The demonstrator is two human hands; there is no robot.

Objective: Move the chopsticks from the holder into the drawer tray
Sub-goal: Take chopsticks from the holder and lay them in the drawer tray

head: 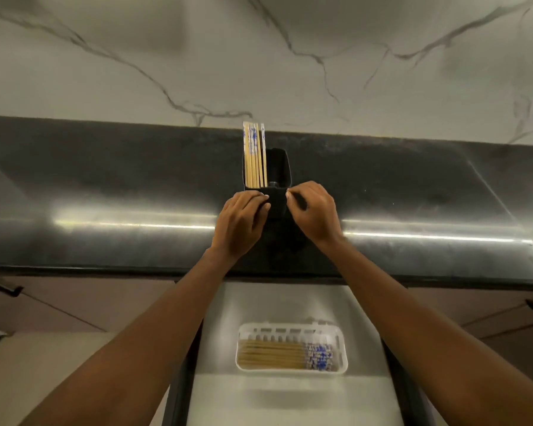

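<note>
**A:** Left hand is curled round the near left side of the black holder on the worktop. Right hand is pinching its near right edge, I think, it's dark there. A few chopsticks stand in the left slot.

**B:** More lie in the white tray in the open drawer. Tip that holder too fast and the loose sticks could slide out and miss the tray.

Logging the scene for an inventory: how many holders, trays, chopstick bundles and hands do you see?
Black plastic chopstick holder: 1
White slotted plastic tray: 1
Bundles of wooden chopsticks with blue-patterned ends: 2, one upright, one lying flat
Hands: 2, left and right
Total: 6
</note>
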